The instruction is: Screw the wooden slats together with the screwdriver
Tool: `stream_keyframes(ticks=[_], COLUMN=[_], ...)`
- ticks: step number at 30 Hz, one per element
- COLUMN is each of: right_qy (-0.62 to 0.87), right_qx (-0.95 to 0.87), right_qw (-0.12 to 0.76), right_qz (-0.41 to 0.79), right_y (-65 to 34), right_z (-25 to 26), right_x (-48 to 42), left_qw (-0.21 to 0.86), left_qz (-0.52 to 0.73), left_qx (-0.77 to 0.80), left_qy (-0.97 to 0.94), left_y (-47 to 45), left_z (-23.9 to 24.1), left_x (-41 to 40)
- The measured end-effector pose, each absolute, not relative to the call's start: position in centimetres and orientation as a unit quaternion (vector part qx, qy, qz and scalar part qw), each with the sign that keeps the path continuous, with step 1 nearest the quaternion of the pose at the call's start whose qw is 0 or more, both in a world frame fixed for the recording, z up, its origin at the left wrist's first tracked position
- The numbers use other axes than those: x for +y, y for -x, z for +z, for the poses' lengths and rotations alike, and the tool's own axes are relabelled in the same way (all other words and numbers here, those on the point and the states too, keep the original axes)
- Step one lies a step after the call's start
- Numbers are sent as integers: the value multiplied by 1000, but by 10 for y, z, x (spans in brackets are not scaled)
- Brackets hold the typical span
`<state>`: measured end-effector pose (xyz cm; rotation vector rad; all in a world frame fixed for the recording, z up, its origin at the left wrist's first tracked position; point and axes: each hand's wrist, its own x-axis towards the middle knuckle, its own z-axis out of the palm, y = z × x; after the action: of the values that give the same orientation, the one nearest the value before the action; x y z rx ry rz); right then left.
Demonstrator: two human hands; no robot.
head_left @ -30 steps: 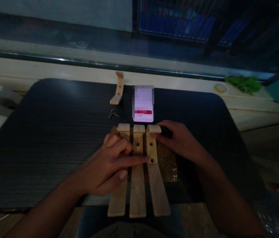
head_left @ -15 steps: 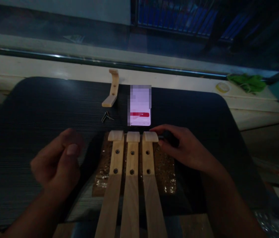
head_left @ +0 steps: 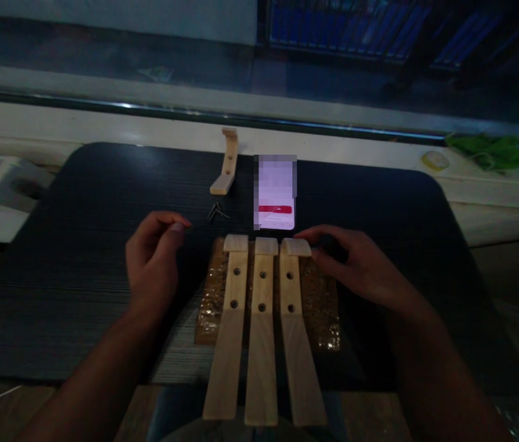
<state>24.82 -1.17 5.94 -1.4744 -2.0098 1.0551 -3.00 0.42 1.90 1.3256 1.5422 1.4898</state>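
Three wooden hooks lie side by side, each with two dark screws or holes in its flat middle: the left hook (head_left: pixel 235 288), the middle hook (head_left: pixel 261 291) and the right hook (head_left: pixel 290 291). Their upper parts rest on a brown plastic-wrapped block (head_left: pixel 328 319), and their long ends reach past the table edge. My right hand (head_left: pixel 360 264) has thumb and forefinger closed about the curved top of the right hook. Left of the block, my left hand (head_left: pixel 153 255) is closed in a pinch close to several loose screws (head_left: pixel 215 211). Whatever it holds, if anything, cannot be made out.
A fourth wooden hook (head_left: pixel 230 162) stands farther back on the black table (head_left: pixel 88 190). Beside it lies a lit phone (head_left: pixel 275 193), partly blurred out. A white ledge with a yellow roll (head_left: pixel 435 161) and green bundle (head_left: pixel 489 150) runs behind, below a window.
My left hand has moved forward and right, toward the loose screws. A dark handle-like object by my right hand no longer shows clearly. The whole view has shifted a little.
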Motion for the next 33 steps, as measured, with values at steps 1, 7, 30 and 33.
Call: stream_keyframes(ticks=[1, 7, 30, 33], right_qy=[530, 517, 509, 508], right_qx=[-727, -730, -730, -728], right_qw=[218, 231, 265, 266], right_qz=[379, 383, 370, 376], right_y=[-248, -250, -244, -245], right_z=[59, 55, 50, 50], right_x=[-11, -7, -4, -4], left_qw=[319, 307, 203, 200], left_qz=[571, 588, 198, 187], left_qx=[575, 568, 639, 641], left_qy=[-492, -488, -715, -717], left_y=[29, 32, 45, 45], left_z=[20, 28, 5, 5], left_x=[5, 19, 78, 77])
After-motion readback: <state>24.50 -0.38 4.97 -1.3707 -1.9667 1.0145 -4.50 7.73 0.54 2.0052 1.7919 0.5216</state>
